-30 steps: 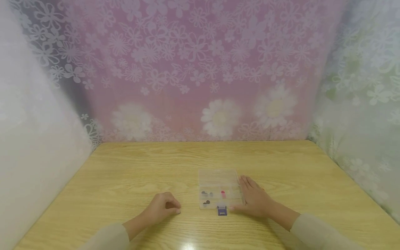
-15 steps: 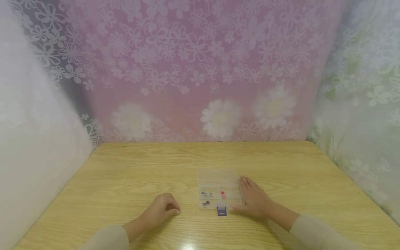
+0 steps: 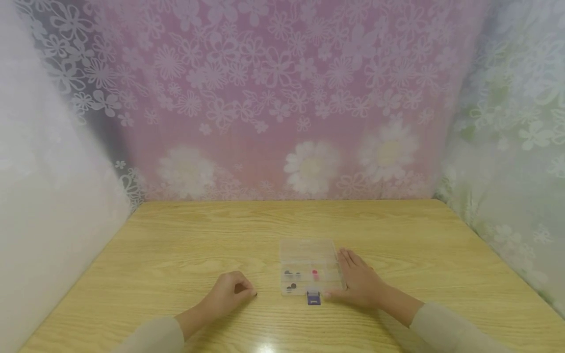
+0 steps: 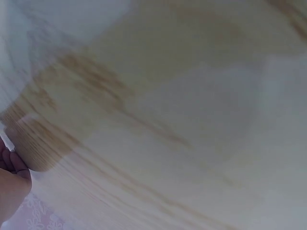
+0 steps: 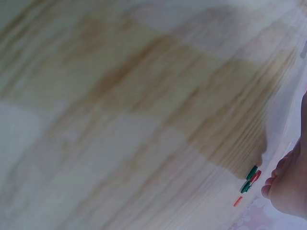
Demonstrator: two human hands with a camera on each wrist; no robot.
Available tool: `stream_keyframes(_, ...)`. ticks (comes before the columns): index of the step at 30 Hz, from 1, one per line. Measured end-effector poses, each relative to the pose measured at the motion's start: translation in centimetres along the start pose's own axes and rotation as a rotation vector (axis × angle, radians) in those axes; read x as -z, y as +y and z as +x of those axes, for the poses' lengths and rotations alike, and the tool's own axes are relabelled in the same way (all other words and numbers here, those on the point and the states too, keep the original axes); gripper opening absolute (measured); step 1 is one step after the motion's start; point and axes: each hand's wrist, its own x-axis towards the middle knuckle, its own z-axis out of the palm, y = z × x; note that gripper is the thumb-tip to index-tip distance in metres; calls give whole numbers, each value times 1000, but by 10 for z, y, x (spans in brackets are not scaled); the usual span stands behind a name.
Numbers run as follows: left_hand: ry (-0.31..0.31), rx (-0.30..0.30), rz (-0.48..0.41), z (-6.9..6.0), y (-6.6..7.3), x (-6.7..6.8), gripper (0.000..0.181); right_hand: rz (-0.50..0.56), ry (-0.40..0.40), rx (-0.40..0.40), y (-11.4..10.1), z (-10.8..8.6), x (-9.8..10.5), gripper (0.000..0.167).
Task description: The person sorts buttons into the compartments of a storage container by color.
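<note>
A clear plastic compartment box (image 3: 302, 291) lies on the wooden table with its see-through lid (image 3: 307, 250) folded back and a purple latch (image 3: 314, 298) at the front. Inside are several small dark round pieces (image 3: 293, 286) and a red-pink piece (image 3: 315, 273). My right hand (image 3: 363, 284) rests along the box's right side, fingers straight, thumb near the front corner. Left of the box, my left hand (image 3: 229, 293) pinches a tiny dark piece (image 3: 256, 294) between thumb and fingertips; its kind is too small to tell. Both hands are only partly visible in the wrist views.
Small green pieces (image 5: 251, 172) and a red-orange piece (image 5: 238, 201) lie on the table beyond my right hand, mostly hidden from the head view. Flowered cloth (image 3: 282, 122) hangs behind the table (image 3: 198, 230) and along both sides.
My left hand's fingertips have shifted slightly, and the tiny dark piece now shows at their tip. The right hand and the box stay nearly where they were.
</note>
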Motion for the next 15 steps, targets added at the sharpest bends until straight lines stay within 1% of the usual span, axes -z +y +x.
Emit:
stream_keyframes(8, -4, 28, -23, 1, 1, -1, 7, 6, 21, 8, 2, 0, -2, 111)
stream_keyframes(12, -7, 18, -38, 3, 2, -2, 8, 14, 19, 13, 2, 0, -2, 111)
stream_keyframes(15, 4, 15, -49, 6, 3, -3, 9, 20, 7, 11, 0, 0, 0, 111)
